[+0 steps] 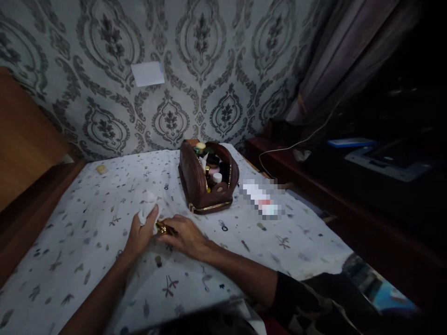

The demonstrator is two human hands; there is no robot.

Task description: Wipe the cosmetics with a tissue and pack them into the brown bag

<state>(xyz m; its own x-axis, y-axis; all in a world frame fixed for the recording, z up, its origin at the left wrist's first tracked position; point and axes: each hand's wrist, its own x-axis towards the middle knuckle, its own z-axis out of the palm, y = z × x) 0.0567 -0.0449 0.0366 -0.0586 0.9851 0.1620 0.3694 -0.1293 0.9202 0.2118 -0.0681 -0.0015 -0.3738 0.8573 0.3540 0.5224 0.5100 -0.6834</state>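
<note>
My left hand is closed around a crumpled white cloth or tissue over the patterned sheet. Right beside it, my right hand has its fingers wrapped round a small shiny gold item, whose left end meets the white cloth. Beyond my hands stands a brown bag, unzipped at the top. Inside it are several small containers, among them one with a white cap and one with a yellowish top.
A blurred-out white item lies right of the bag. A small yellow object is at the back left. The white patterned sheet meets a papered wall. A pale cable runs across dark furniture at right.
</note>
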